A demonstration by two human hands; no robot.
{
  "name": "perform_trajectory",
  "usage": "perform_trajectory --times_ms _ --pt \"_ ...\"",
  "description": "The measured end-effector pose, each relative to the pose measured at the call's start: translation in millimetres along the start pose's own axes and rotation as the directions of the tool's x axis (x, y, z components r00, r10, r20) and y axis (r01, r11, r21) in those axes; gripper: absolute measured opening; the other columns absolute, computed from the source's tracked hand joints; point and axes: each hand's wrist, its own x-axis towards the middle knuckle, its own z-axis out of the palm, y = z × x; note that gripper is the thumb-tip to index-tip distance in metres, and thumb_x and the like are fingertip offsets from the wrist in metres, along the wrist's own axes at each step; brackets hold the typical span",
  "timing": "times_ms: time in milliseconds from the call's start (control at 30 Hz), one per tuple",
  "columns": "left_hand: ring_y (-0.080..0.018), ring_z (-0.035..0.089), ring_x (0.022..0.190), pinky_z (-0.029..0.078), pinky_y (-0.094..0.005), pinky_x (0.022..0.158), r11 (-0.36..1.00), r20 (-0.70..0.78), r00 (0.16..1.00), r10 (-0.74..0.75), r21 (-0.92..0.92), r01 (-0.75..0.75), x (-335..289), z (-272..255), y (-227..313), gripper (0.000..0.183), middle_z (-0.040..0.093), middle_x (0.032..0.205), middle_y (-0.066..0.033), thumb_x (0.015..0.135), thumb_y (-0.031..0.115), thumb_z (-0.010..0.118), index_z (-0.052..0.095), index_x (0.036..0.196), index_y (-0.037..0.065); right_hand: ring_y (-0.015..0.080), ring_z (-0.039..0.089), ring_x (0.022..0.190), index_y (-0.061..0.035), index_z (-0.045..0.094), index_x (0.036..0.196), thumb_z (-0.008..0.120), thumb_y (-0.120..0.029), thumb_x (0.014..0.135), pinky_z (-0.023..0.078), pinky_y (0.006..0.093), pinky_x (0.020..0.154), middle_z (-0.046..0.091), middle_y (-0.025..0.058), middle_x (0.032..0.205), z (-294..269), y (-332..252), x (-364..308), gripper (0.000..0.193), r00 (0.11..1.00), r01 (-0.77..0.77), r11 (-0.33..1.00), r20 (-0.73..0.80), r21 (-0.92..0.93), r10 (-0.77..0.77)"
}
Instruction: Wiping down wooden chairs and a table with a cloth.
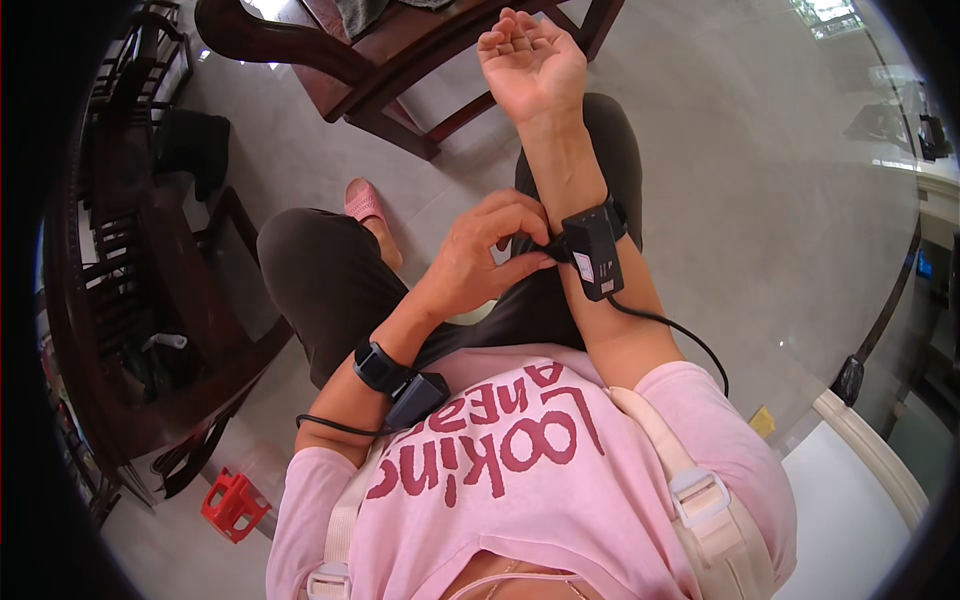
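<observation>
My left hand [490, 245] reaches across to my right forearm, thumb and fingers pinched on the end of a black strap [558, 249]. That strap belongs to a small black box [594, 255] with a pale label, worn on the right forearm. A black cable [672, 322] runs from the box toward my side. My right hand [535, 70] is held out palm up, with loosely bent fingers and nothing in it. Around my left forearm sits a similar dark strap [378, 367] with a black box [418, 400] and a cable.
A dark wooden chair [370, 75] with grey cloth on its seat stands ahead. More dark wooden furniture [150, 400] lines the left side. A red plastic stool [234, 506] is at lower left. White furniture [850, 490] stands on the right. My foot wears a pink slipper [364, 199].
</observation>
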Motion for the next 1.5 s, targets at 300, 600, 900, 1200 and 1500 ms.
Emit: perform_trajectory --times_ms 300,600,900,1200,1500 --pt "-0.01 0.052 0.069 0.039 -0.0224 0.055 0.999 0.056 0.998 -0.007 -0.05 0.009 -6.0 -2.9 -2.9 0.02 0.058 0.095 -0.005 0.073 -0.001 0.071 0.059 0.087 0.005 0.0215 0.049 0.079 -0.0012 0.045 0.104 0.05 -0.012 0.085 0.044 0.0365 0.072 0.05 0.0135 0.097 6.3 2.4 -10.9 0.022 0.999 -0.043 0.998 0.019 -0.042 0.044" --pt "-0.0117 0.059 0.079 0.047 -0.0248 0.073 0.581 0.119 0.916 -0.383 -0.74 0.339 -17.0 -6.3 -25.3 0.015 0.061 0.098 -0.003 0.091 0.009 0.056 0.06 0.102 -0.001 0.0215 0.052 0.073 -0.0017 0.048 0.103 0.054 -0.017 0.086 0.044 0.0355 0.069 0.056 0.0133 0.087 27.0 38.0 -56.6 0.023 0.934 -0.304 0.951 0.21 0.049 0.288" --pt "-0.0162 0.058 0.086 0.046 -0.027 0.076 0.884 0.218 0.972 0.089 -0.468 0.024 -8.5 -15.8 -33.1 0.019 0.063 0.095 -0.0092 0.084 0.004 0.059 0.066 0.102 -0.001 0.0182 0.052 0.071 -0.0031 0.052 0.108 0.049 -0.022 0.09 0.042 0.0327 0.067 0.06 0.0116 0.088 23.1 98.6 -116.1 0.026 0.842 -0.527 0.849 0.111 -0.034 0.528" --pt "-0.0151 0.06 0.079 0.047 -0.0251 0.069 0.898 0.336 0.941 -0.036 -0.401 0.178 -6.8 -30.4 -19.0 0.011 0.065 0.087 -0.0089 0.082 0.002 0.062 0.07 0.09 -0.001 0.0177 0.053 0.069 -0.0044 0.05 0.112 0.047 -0.024 0.091 0.043 0.0331 0.065 0.062 0.0112 0.088 13.4 113.2 -128.9 0.028 0.801 -0.585 0.809 0.119 -0.059 0.587" --pt "-0.0163 0.061 0.08 0.047 -0.0271 0.068 0.857 0.479 0.875 0.071 -0.478 0.192 -2.8 -26.1 -31.3 0.019 0.065 0.089 -0.0104 0.086 0.015 0.065 0.07 0.097 -0.001 0.0189 0.054 0.068 -0.0049 0.049 0.114 0.045 -0.024 0.093 0.042 0.0328 0.064 0.062 0.012 0.087 6.8 129.7 -149.7 0.029 0.717 -0.682 0.731 0.172 -0.028 0.676"
